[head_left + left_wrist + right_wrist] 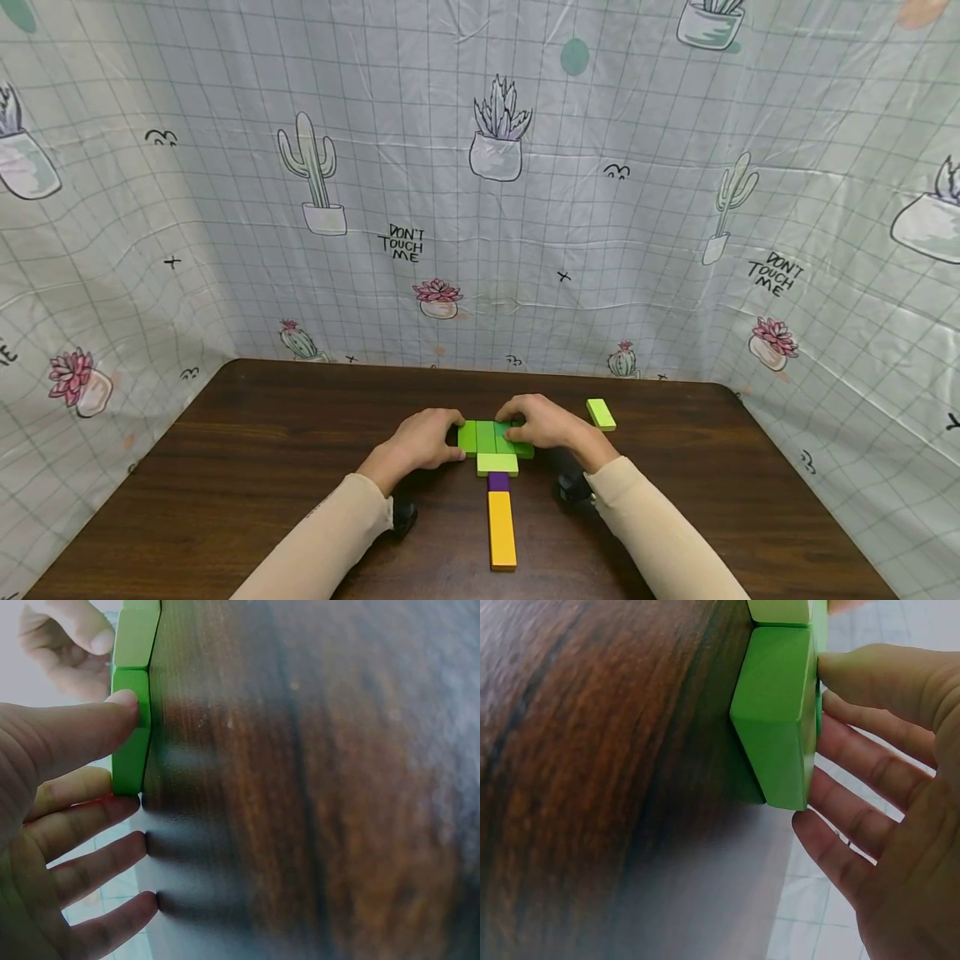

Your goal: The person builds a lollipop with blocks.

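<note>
Several green blocks (485, 437) lie side by side in a row on the table. My left hand (423, 439) holds the row's left end block (131, 761), thumb on the near side and index finger round the outer end; its other fingers spread down to the tabletop. Over the right part of the row, my right hand (546, 423) pinches a darker green block (504, 432) between thumb and fingers; whether it sits in or on the row I cannot tell. A lime block (497, 465) adjoins the row's near side, followed by a purple block (498, 482) and a long orange block (502, 531).
A loose lime block (601, 414) lies beyond my right hand on the dark wooden table (285, 467). A white cloth (480, 250) printed with cacti hangs behind and at both sides. Black devices (573, 487) are strapped under both wrists.
</note>
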A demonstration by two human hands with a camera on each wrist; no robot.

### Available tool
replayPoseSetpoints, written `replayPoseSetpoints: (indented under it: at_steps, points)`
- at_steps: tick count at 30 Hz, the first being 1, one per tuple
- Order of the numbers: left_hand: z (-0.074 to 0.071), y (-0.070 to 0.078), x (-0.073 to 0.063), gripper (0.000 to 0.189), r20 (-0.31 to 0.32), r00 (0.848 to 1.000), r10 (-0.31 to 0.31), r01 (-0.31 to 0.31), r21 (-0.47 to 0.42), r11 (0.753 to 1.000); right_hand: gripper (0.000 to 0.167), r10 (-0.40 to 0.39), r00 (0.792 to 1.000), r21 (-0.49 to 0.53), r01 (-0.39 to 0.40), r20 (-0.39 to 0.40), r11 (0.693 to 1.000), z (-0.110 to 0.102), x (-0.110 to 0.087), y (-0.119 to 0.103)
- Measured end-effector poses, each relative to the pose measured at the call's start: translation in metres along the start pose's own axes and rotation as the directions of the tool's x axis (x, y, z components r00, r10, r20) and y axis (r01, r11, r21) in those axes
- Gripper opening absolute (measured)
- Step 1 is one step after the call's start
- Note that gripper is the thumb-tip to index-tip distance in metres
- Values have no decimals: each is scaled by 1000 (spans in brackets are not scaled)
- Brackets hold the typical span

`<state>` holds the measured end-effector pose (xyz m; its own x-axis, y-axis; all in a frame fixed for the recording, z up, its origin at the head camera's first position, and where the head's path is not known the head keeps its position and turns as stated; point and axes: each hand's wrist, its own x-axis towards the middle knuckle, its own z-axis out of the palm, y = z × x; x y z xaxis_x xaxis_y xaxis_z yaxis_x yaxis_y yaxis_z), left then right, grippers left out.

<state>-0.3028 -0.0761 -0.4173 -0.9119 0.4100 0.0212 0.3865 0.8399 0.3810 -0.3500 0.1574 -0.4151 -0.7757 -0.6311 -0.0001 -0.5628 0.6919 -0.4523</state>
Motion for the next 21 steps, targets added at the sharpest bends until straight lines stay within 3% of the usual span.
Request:
replayPoseSetpoints:
  at_steps: [10, 21]
  points:
    - [0, 0, 0, 52, 2, 1000, 1, -1, 4, 1000, 30, 13, 1000, 42, -12, -14, 999, 0, -3, 3]
    - [0, -1, -2, 51, -9, 1000, 18, -18, -3, 1000, 42, 23, 998, 42, -20, -66, 999, -8, -25, 13]
